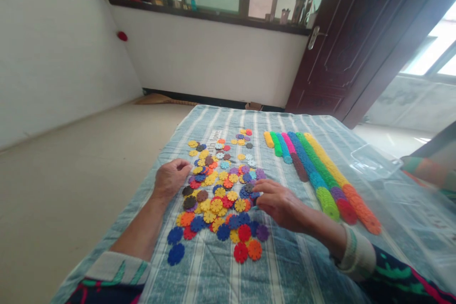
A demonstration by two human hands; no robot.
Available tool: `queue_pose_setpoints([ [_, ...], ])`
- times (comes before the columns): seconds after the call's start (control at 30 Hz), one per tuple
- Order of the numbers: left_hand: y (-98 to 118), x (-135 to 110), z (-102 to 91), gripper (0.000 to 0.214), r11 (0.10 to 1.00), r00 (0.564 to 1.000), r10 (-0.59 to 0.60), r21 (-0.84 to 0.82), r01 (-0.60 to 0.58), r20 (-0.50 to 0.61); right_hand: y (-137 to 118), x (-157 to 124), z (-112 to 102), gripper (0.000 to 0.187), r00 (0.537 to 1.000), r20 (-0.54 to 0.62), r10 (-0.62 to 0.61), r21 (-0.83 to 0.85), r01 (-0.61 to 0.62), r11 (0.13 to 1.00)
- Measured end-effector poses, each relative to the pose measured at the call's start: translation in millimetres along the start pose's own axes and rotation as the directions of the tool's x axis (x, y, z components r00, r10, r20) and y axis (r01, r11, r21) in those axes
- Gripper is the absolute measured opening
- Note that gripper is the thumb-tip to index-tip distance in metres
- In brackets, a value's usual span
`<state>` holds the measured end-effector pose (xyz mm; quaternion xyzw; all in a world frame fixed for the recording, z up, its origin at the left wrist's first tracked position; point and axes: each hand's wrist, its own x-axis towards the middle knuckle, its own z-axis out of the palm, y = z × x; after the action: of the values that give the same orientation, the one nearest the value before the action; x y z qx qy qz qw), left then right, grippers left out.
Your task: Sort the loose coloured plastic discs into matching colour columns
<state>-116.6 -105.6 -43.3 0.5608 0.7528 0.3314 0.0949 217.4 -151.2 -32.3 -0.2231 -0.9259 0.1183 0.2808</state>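
Many notched plastic snowflake discs (216, 205) in yellow, blue, red, orange, purple and brown lie in a loose, overlapping pile on the striped cloth. My left hand (171, 180) rests at the pile's left edge, fingers curled and thumb against them. Whatever it may hold is hidden. At the right edge, my right hand (281, 204) reaches into the pile, its fingers and thumb closing around a dark blue disc (255, 195). A grey disc (249, 187) lies beside the fingertips. Stacked discs form long colored rods to the right, among them a yellow and orange one (327, 166).
A clear plastic container (374, 161) stands right of the rods, with blurred transparent plastic (409, 209) nearer. The striped cloth (213, 280) covers the table, whose left edge drops to the floor (71, 190). A dark red door (342, 33) and a windowsill (213, 15) are beyond.
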Motion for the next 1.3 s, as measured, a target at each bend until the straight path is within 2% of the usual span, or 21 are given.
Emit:
queue_pose_setpoints([
  [0.07,0,1,-0.1,0.032,1.000,1.000,0.003,-0.002,-0.003,0.000,11,-1,-11,0.024,0.999,-0.023,0.036,-0.001,-0.036,0.999],
  [0.17,0,2,-0.1,0.031,1.000,1.000,0.011,0.003,-0.011,0.003,41,-3,-32,0.021,0.986,-0.097,0.136,-0.053,-0.141,0.989],
  [0.27,0,5,-1.1,0.031,1.000,1.000,-0.004,0.023,0.004,0.008,80,-4,-56,0.017,0.945,-0.180,0.271,-0.098,-0.292,0.951],
  [0.37,0,6,-2.4,0.030,0.999,1.000,-0.015,0.043,0.014,0.005,117,-3,-75,0.020,0.906,-0.214,0.366,-0.177,-0.405,0.897],
  [0.53,0,7,-2.9,0.031,0.999,0.999,-0.030,0.027,0.030,0.018,151,-4,-79,0.021,0.899,-0.177,0.401,-0.219,-0.433,0.874],
  [0.73,2,6,-3.9,0.032,0.999,0.999,-0.028,0.026,0.027,0.015,162,-10,-66,0.024,0.902,-0.101,0.419,-0.273,-0.430,0.861],
  [1.1,1,7,-3.3,0.033,0.999,0.999,-0.041,0.029,0.040,0.023,163,-13,-66,0.025,0.890,-0.077,0.449,-0.360,-0.445,0.820],
  [1.3,1,7,-3.0,0.035,0.999,0.998,-0.047,0.029,0.046,0.033,156,-17,-65,0.012,0.877,-0.073,0.475,-0.401,-0.461,0.791],
])
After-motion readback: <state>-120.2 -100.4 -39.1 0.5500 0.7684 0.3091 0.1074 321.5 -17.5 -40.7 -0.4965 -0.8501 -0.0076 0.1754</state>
